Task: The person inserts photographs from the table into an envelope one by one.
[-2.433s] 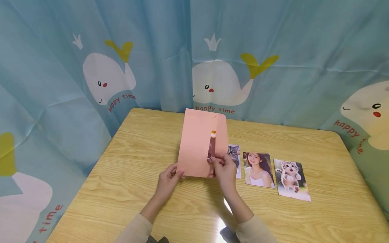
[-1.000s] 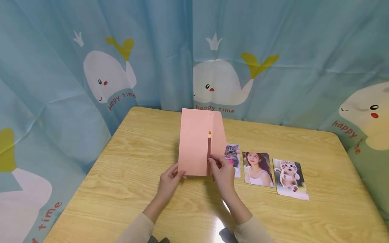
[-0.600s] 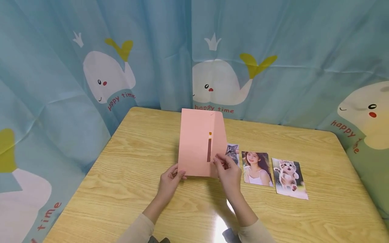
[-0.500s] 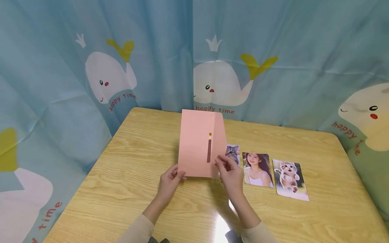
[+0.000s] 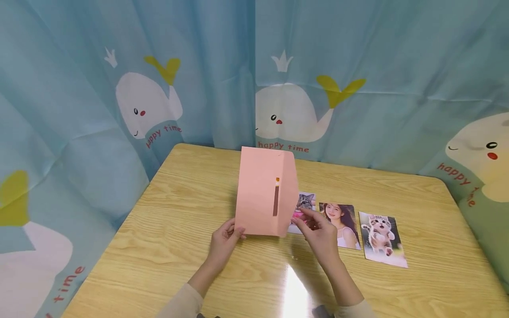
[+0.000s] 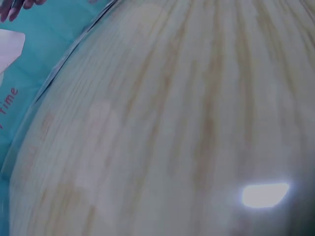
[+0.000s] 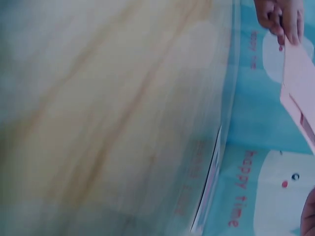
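Note:
A pink envelope (image 5: 258, 190) is held up over the table in the head view, its flap (image 5: 289, 194) opened out to the right. Beside the flap's fold shows a narrow brown and orange strip of a picture (image 5: 276, 201); the rest is hidden. My left hand (image 5: 223, 243) pinches the envelope's lower left corner between thumb and fingers. Close to the flap's right edge is my right hand (image 5: 323, 234), its fingers loosely bent with nothing seen between them. In the right wrist view a gap separates it from the envelope (image 7: 298, 83).
On the wooden table (image 5: 179, 265) lie a grey cat photo (image 5: 305, 201), partly covered by envelope and hand, a photo of a person in white (image 5: 347, 225) and a kitten photo (image 5: 382, 238). A blue whale-print curtain (image 5: 222, 88) stands behind the table.
My right hand has left the strip beside the fold, moved to the flap and then away to the right. Less of the picture shows than at first. The left hand keeps its corner.

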Motion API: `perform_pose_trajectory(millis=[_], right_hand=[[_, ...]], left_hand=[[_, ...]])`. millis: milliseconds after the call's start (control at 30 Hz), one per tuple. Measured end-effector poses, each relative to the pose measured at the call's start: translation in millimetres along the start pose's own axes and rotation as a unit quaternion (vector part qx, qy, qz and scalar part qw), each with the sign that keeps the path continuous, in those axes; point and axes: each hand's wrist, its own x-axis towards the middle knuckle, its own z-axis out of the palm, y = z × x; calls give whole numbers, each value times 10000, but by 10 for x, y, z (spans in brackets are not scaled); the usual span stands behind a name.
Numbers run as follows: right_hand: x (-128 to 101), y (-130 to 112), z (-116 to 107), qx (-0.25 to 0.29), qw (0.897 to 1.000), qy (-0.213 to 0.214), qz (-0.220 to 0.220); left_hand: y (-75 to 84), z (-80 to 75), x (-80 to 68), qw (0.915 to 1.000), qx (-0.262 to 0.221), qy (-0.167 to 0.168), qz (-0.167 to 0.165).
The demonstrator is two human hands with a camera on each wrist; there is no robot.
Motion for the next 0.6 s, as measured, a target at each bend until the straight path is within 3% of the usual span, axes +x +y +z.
perform_pose_trajectory(millis=[167,333,433,600], right_hand=[[36,51,-184,-38,9991,-150,-399],[120,-61,-387,219,9974,-140,-667],[136,-72,-518,113,9981,-175,-581],[88,238,-704,-144,9999,40,35]], left_hand=[[4,1,1,10000,21,1,-6],[11,4,20,9998,-95,-115,-123],[4,11,11,9996,-150,-131,-183],[-30,10,11,9997,-206,26,-155]])
